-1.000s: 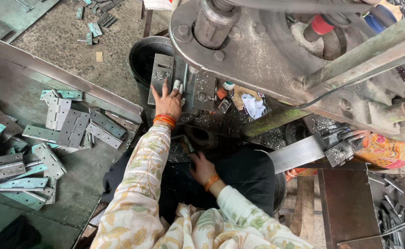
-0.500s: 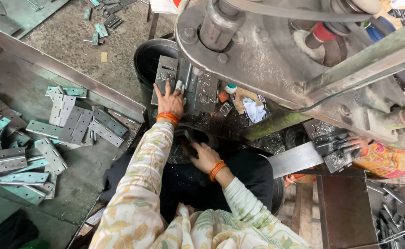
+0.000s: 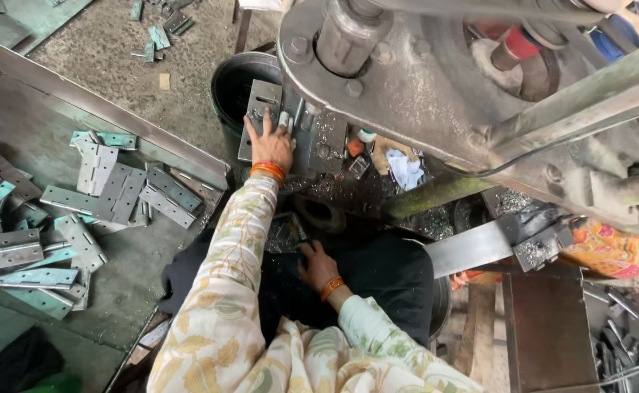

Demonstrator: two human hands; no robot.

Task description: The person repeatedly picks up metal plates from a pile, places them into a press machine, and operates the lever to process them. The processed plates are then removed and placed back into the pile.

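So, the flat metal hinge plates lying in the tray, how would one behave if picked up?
A hinge plate looks like stiff sheet metal, so probably rigid and heavy for its size. Being flat, it should not roll. Its edges may be sharp.

We spot no screens and no signs. One likely package – a crumpled orange bag (image 3: pixel 605 247) with a colourful printed pattern, lying at the right below the machine, beside the dark metal box (image 3: pixel 549 331). Its print is too blurred for us to tell. Near the press bed sits a small white-and-blue crumpled wrapper or cloth (image 3: pixel 405 169) – we cannot tell which.
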